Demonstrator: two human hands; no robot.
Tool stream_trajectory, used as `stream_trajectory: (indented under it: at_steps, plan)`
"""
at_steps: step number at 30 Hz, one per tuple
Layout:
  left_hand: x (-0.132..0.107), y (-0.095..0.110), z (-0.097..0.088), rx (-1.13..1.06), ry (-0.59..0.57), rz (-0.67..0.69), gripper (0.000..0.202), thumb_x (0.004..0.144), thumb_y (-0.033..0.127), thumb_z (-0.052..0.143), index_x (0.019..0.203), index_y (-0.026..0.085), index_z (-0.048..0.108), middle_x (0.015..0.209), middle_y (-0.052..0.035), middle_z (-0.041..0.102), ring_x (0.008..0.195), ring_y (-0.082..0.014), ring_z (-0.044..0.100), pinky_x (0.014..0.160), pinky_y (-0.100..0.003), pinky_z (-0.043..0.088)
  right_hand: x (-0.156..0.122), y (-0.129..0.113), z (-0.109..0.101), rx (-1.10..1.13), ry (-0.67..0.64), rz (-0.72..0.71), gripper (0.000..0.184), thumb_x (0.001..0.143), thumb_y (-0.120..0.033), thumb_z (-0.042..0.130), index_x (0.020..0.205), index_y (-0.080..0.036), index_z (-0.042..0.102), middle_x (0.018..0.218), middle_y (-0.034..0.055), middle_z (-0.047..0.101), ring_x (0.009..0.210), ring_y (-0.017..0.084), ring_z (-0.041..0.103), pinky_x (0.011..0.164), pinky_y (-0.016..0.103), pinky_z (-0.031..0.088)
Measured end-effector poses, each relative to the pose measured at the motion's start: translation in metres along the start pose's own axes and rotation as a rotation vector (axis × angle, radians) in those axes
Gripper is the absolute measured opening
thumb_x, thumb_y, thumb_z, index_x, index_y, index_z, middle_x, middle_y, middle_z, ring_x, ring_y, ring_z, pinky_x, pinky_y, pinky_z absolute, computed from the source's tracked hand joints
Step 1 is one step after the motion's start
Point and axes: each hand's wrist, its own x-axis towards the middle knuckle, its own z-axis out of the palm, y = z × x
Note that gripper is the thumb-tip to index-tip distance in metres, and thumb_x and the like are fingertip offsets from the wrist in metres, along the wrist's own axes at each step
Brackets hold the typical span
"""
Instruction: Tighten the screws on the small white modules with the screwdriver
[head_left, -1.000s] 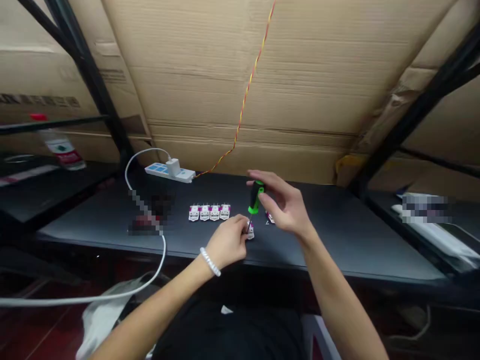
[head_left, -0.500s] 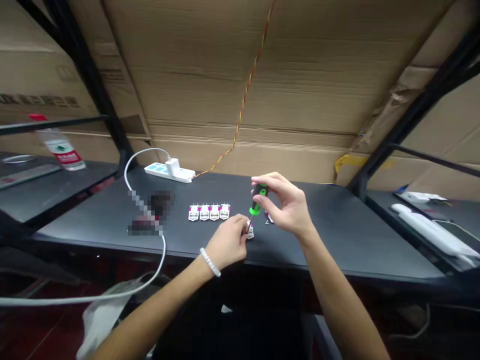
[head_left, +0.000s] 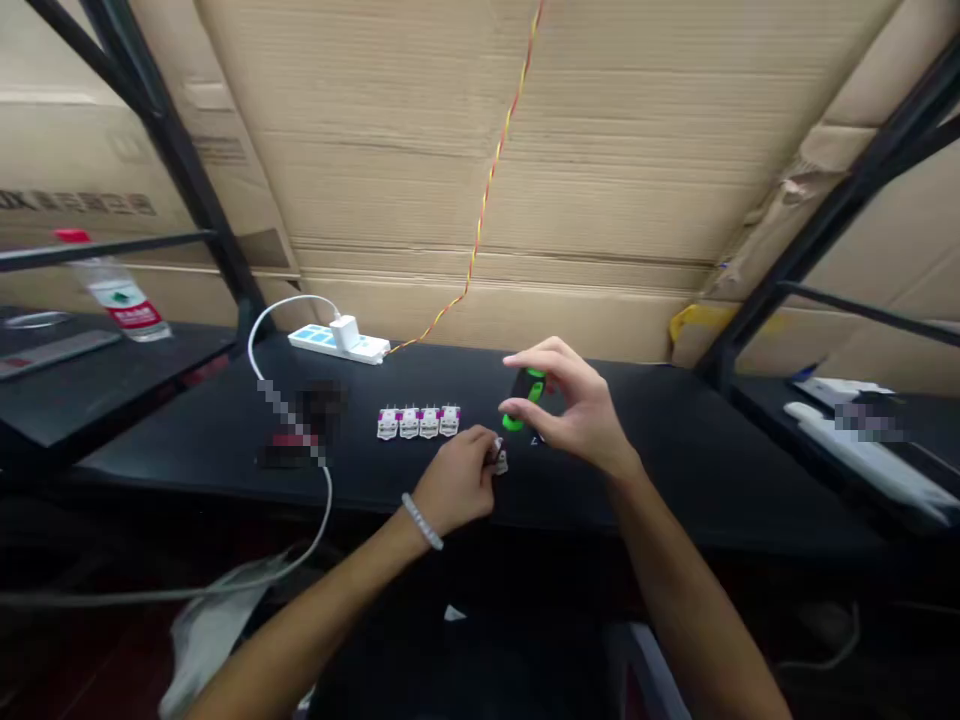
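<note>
My left hand (head_left: 457,475), with a pale bracelet at the wrist, has its fingertips pinched on a small white and purple piece (head_left: 502,462) near the table's front edge. Most of that piece is behind the fingers. Just above and to the right, my right hand (head_left: 574,405) has a black and green screwdriver (head_left: 526,387) between thumb and fingers, its handle tilted. I cannot make out the shaft or tip. To the left, several similar white and purple pieces (head_left: 418,422) stand in a row. Another small part (head_left: 535,440) lies partly hidden below my right hand.
A white power strip (head_left: 367,347) with a plugged-in charger (head_left: 345,332) lies at the back left; its white cable (head_left: 328,500) drops over the front edge. A twisted red-yellow wire (head_left: 480,220) runs up the cardboard (head_left: 615,180). Black frame posts (head_left: 187,170) flank the table (head_left: 675,480).
The screwdriver handle has shifted slightly right, and its shaft no longer shows against the piece. My right thumb reaches further left. My left hand has barely moved.
</note>
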Motion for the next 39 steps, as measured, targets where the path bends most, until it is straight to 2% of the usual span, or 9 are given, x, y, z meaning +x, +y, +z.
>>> stream_trajectory:
  at_steps: [3,5,10,16,19,22,28,35,39]
  plan:
    - [0.000,0.000,0.000,0.005,0.000,-0.007,0.026,0.081,-0.003,0.058,0.086,0.023,0.052,0.102,-0.0060,0.066,0.097,-0.0247,0.066,0.090,-0.037,0.054,-0.002,0.000,0.001,0.091,-0.056,-0.003,0.044,0.105,-0.039,0.064,0.148,-0.030,0.066,0.132,0.0117,0.071,0.112,0.027,0.070,0.097,0.046,0.061]
    - [0.000,0.000,0.000,0.006,-0.003,-0.006,0.026,0.082,-0.003,0.058,0.086,0.022,0.052,0.102,-0.0062,0.066,0.097,-0.0247,0.066,0.090,-0.037,0.054,-0.003,0.000,0.002,0.193,-0.089,0.022,0.047,0.109,-0.034,0.056,0.155,-0.033,0.059,0.143,0.0114,0.069,0.121,0.027,0.071,0.104,0.049,0.061]
    - [0.000,0.000,0.000,-0.001,-0.001,0.010,0.026,0.081,-0.003,0.058,0.085,0.023,0.051,0.101,-0.0062,0.066,0.097,-0.0251,0.066,0.089,-0.037,0.054,0.000,0.002,0.005,0.047,-0.006,-0.014,0.039,0.097,-0.034,0.079,0.135,-0.031,0.075,0.107,0.0061,0.074,0.089,0.021,0.068,0.077,0.037,0.060]
    - [0.000,0.000,0.000,0.001,-0.006,-0.001,0.025,0.082,-0.002,0.058,0.086,0.022,0.052,0.103,-0.0071,0.066,0.098,-0.0256,0.066,0.091,-0.038,0.055,-0.001,0.000,0.000,0.109,-0.112,0.000,0.048,0.108,-0.032,0.054,0.156,-0.031,0.059,0.137,0.0120,0.073,0.104,0.024,0.071,0.083,0.040,0.061]
    - [0.000,0.001,0.001,0.005,-0.008,0.000,0.026,0.081,-0.003,0.058,0.086,0.022,0.052,0.103,-0.0068,0.066,0.098,-0.0255,0.066,0.091,-0.038,0.055,0.001,-0.001,-0.001,0.015,-0.077,-0.006,0.039,0.103,-0.031,0.065,0.143,-0.030,0.069,0.116,0.0085,0.078,0.086,0.021,0.067,0.076,0.038,0.059]
    - [0.000,0.002,0.000,0.007,-0.005,-0.006,0.026,0.082,-0.002,0.058,0.085,0.023,0.051,0.102,-0.0066,0.066,0.097,-0.0252,0.066,0.090,-0.038,0.054,0.003,-0.002,0.001,-0.066,-0.008,-0.024,0.032,0.095,-0.033,0.079,0.126,-0.029,0.077,0.096,0.0045,0.070,0.074,0.018,0.058,0.067,0.034,0.054]
    - [0.001,0.002,0.000,0.000,-0.008,-0.005,0.026,0.081,-0.003,0.058,0.085,0.022,0.052,0.102,-0.0072,0.066,0.098,-0.0256,0.067,0.092,-0.038,0.055,0.000,-0.004,-0.002,0.064,-0.096,0.002,0.049,0.102,-0.023,0.061,0.150,-0.031,0.064,0.131,0.0097,0.072,0.088,0.020,0.064,0.075,0.036,0.057]
    - [0.000,0.001,0.001,0.002,0.007,0.007,0.027,0.081,-0.003,0.057,0.084,0.022,0.052,0.103,-0.0072,0.067,0.098,-0.0254,0.067,0.092,-0.038,0.055,-0.002,0.000,0.004,0.138,-0.033,0.081,0.030,0.094,-0.027,0.081,0.124,-0.031,0.077,0.110,0.0034,0.069,0.057,0.007,0.047,0.055,0.028,0.046]
    - [0.000,0.002,0.002,0.010,0.015,0.007,0.026,0.081,-0.003,0.058,0.085,0.022,0.052,0.103,-0.0072,0.067,0.097,-0.0255,0.067,0.091,-0.038,0.056,-0.002,0.004,0.008,0.069,0.024,0.088,0.035,0.083,-0.041,0.093,0.112,-0.028,0.079,0.096,0.0037,0.066,0.062,0.012,0.052,0.048,0.026,0.043]
